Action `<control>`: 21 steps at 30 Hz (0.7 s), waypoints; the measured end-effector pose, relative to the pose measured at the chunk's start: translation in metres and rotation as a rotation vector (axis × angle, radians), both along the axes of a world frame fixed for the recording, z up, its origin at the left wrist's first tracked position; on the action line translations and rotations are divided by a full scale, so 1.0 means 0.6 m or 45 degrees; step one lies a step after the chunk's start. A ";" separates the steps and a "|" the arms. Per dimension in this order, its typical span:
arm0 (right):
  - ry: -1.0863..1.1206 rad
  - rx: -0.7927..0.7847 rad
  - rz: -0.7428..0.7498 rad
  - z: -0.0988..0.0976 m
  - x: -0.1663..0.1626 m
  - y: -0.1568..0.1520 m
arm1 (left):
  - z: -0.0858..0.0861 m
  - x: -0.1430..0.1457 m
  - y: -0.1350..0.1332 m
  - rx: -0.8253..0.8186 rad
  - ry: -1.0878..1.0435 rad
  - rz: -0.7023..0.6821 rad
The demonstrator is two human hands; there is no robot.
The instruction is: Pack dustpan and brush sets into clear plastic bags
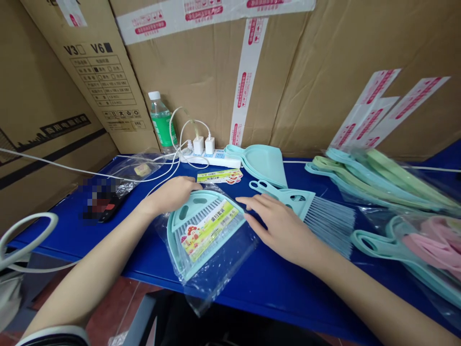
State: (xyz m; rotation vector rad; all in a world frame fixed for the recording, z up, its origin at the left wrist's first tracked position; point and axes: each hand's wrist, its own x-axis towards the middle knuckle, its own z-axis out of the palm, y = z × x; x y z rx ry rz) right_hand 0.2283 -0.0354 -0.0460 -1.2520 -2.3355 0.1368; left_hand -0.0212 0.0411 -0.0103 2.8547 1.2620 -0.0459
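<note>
"One bagged dustpan set (203,235) lies on the counter (151,252). How's each grip?"
"Right hand (284,226): fingers apart, beside it. Left hand (175,194): at its upper edge; clamped or not, I cannot tell."

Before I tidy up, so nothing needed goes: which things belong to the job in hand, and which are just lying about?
Apparently part of the job:
- bagged dustpan set, between left hand and right hand
- loose brush
- loose dustpan
- loose card
- bagged green and blue pieces
- bagged pink and turquoise pieces

Apparently just lying about:
- green-labelled bottle
- power strip
- dark object, partly pixelated
</note>
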 end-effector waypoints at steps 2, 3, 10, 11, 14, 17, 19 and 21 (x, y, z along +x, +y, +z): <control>0.021 -0.042 0.014 0.000 -0.003 -0.002 | -0.003 0.003 -0.001 0.009 -0.048 -0.067; 0.040 -0.068 0.016 0.000 -0.005 -0.003 | -0.005 0.005 -0.001 0.013 -0.067 -0.101; 0.040 -0.374 0.010 -0.004 -0.013 -0.008 | -0.014 0.018 -0.005 0.039 -0.175 -0.218; 0.037 -0.399 0.012 -0.005 -0.013 -0.008 | -0.014 0.020 -0.005 0.043 -0.185 -0.221; 0.091 -0.477 0.013 -0.005 -0.015 -0.008 | -0.016 0.021 -0.006 0.070 -0.202 -0.217; 0.183 -0.529 0.040 -0.004 -0.019 -0.011 | -0.021 0.022 -0.005 0.105 -0.204 -0.201; 0.225 -0.517 0.060 -0.005 -0.023 -0.013 | -0.025 0.023 -0.004 0.128 -0.209 -0.193; 0.258 -0.510 0.068 -0.006 -0.027 -0.015 | -0.029 0.024 -0.004 0.152 -0.219 -0.187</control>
